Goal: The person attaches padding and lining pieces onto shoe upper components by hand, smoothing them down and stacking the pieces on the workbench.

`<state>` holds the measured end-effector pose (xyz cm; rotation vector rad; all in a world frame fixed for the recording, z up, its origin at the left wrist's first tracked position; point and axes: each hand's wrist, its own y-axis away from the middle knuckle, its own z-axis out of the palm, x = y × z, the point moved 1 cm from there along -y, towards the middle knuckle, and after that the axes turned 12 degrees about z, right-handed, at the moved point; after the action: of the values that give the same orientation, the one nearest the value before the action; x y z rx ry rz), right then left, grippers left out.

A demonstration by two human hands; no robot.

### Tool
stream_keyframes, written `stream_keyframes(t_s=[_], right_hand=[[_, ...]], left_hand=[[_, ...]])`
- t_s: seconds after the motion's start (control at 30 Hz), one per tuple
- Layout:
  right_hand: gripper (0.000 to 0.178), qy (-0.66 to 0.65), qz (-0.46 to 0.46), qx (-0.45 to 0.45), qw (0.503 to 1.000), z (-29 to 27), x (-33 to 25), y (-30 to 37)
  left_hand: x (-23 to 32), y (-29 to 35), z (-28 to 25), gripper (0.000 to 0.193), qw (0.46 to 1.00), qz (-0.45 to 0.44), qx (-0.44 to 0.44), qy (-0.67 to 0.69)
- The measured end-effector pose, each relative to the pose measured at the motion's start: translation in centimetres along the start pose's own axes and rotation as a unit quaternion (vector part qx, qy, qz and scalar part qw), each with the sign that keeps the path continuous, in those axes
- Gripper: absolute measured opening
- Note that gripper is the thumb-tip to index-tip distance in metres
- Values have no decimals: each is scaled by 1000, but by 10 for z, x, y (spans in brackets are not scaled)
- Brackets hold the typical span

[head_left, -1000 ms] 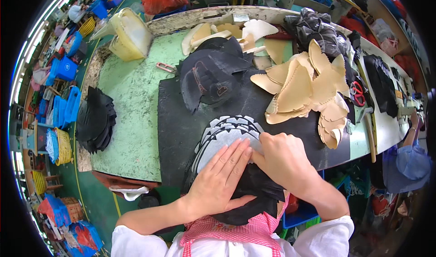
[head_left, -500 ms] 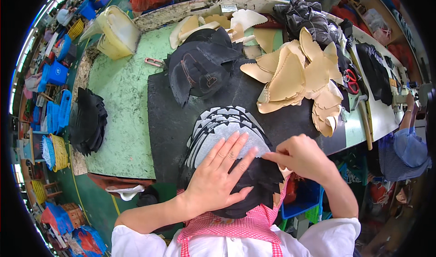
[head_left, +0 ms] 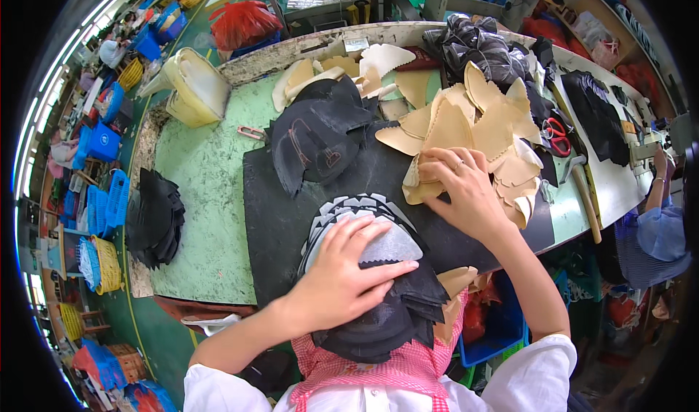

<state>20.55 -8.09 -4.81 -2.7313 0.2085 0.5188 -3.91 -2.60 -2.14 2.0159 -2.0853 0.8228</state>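
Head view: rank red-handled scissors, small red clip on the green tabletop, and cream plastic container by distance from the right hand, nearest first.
From the right hand, which rests on the tan cut pieces:
1. Red-handled scissors, just beyond the hand to its right, by the tan pile.
2. Small red clip, left of the black mat on the green tabletop.
3. Cream plastic container, far-left corner of the tabletop.

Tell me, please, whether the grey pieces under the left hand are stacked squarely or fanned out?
Fanned out: the grey pieces overlap in steps, their zigzag edges showing one behind another above the left hand.
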Motion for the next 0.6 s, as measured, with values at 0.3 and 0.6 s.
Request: stream_keyframes(t_s=[0.3, 0.6], right_hand=[[16, -183, 13, 98, 978, 1, 13, -6], [14, -459, 266, -133, 837, 0, 38, -19]], left_hand=[[-137, -8, -17, 62, 968, -135, 100, -184], [-97, -4, -69, 25, 890, -258, 374, -48]])
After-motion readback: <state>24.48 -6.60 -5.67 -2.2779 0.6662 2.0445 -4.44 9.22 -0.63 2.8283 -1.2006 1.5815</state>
